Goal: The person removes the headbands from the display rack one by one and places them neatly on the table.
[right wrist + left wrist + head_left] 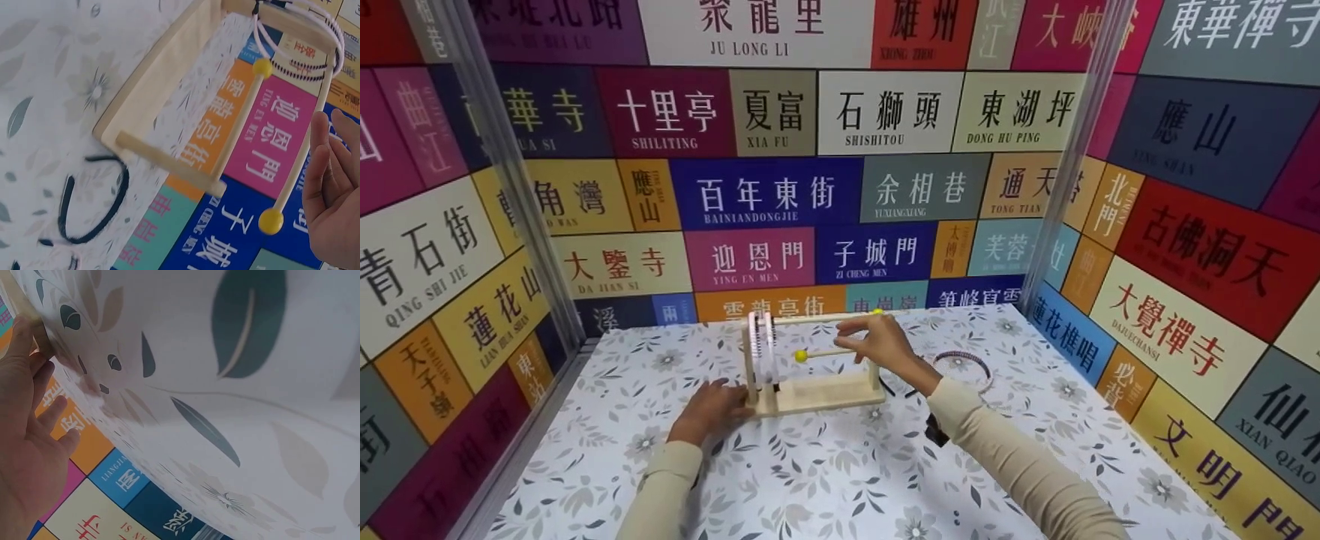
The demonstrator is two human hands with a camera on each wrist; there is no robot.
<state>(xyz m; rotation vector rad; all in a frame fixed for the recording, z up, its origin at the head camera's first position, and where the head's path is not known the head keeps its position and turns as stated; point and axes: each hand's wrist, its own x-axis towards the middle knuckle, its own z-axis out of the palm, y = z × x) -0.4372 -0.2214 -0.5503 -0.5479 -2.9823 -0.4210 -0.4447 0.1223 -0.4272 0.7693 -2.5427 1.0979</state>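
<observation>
A pale wooden stand point(829, 394) has two uprights and two rods tipped with yellow balls. Pale pink hoops point(763, 349) with dark ridged edges hang at the left end of its upper rod point(295, 183). My left hand point(712, 412) holds the left end of the base; its fingertips point(40, 360) meet the wood in the left wrist view. Beside the upper rod, near its yellow ball point(271, 221), my right hand point(877, 345) is raised with loosely bent fingers. The lower rod point(242, 124) extends leftward from the right upright, its yellow ball point(801, 355) pointing to the hoops.
A dark and pink ridged hoop point(964, 360) lies on the table right of the stand. Near it is a black loop point(125, 180). The table point(810, 480) has a floral cover, and sign-patterned panels point(765, 195) enclose the back and sides.
</observation>
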